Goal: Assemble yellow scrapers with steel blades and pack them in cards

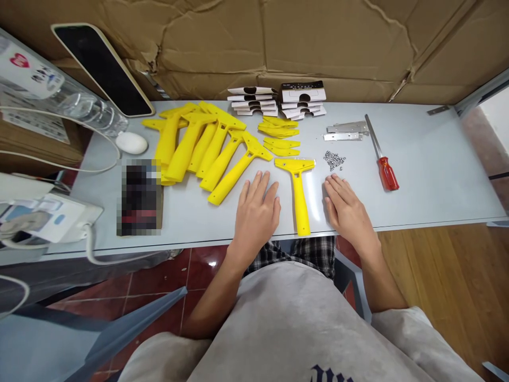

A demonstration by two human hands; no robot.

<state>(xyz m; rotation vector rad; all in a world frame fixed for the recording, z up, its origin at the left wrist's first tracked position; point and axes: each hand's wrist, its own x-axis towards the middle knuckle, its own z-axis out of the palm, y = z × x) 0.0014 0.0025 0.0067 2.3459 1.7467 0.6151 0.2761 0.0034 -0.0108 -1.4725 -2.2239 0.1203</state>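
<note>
The left hand (257, 209) and right hand (349, 212) rest palms down, holding nothing, at the near edge of the bench (433, 180), 1 scraper (300, 199) between them. Screws (333, 160) sit just beyond the right hand, blades (342, 137) farther back, a screwdriver (387, 174) toward the right edge. Handles (182, 151) crowd the left half; boxes (304, 94) stand along the far edge, bottle (81, 109) and phone (103, 69) near the far left corner.

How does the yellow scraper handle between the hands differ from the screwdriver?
Shape: the yellow scraper handle has a wide T-shaped head; the screwdriver has a narrow shaft.
Colour: the scraper handle is yellow; the screwdriver has a red grip and grey shaft.
Place: the scraper handle's grip end reaches the table's near edge; the screwdriver lies farther back, right of the right hand.
Shared: both lie on the table, grip ends toward the person.
</note>
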